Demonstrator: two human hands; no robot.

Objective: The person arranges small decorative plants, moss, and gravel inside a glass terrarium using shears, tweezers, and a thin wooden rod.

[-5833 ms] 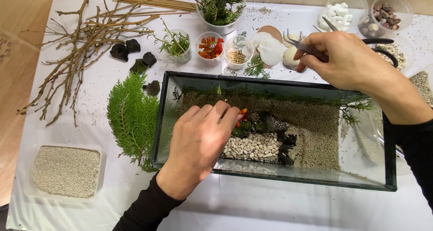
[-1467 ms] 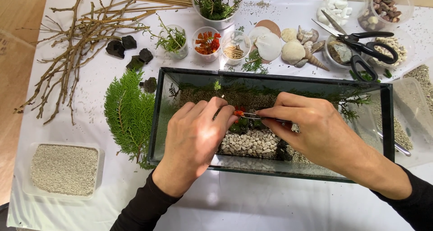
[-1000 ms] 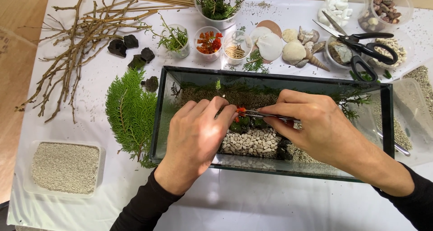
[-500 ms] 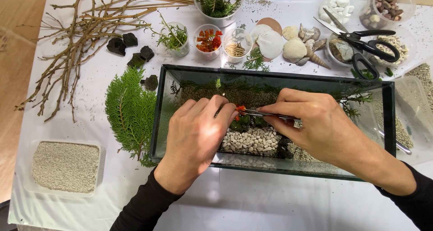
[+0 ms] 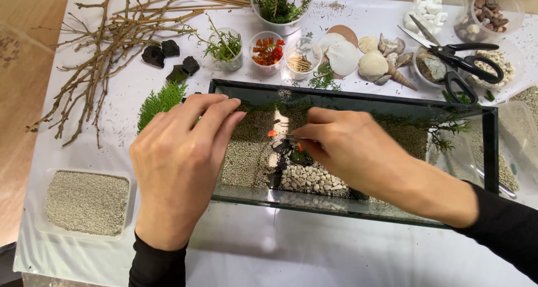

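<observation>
Head view: glass tank (image 5: pixel 358 99) sits mid-table on the white cloth (image 5: pixel 291 253), floor covered in grey-brown gravel (image 5: pixel 246 152), with a patch of white pebbles (image 5: pixel 308 179) and dark stones (image 5: pixel 278 151) near the front. Right hand (image 5: pixel 358 152) reaches into the tank, fingers pinched narrow on thin metal tweezers (image 5: pixel 287 136); the tip carries a small orange-red bit (image 5: pixel 272 133), just above the dark stones. Left hand (image 5: pixel 182 155) hovers over the tank's left end, fingers loosely extended and together, holding nothing visible; cannot tell if it touches the glass rim.

Around the tank: green fern frond (image 5: pixel 159 101) just left of it, partly under the left hand. Tray of pale sand (image 5: pixel 87 202) at front left. Bare twigs (image 5: pixel 106 46) back left, black rocks (image 5: pixel 168 57) beside them. Small cups behind the tank hold green sprigs (image 5: pixel 224 45) and orange bits (image 5: pixel 267 50). Seashells (image 5: pixel 358 57) back centre, black-handled scissors (image 5: pixel 457 60) back right.
</observation>
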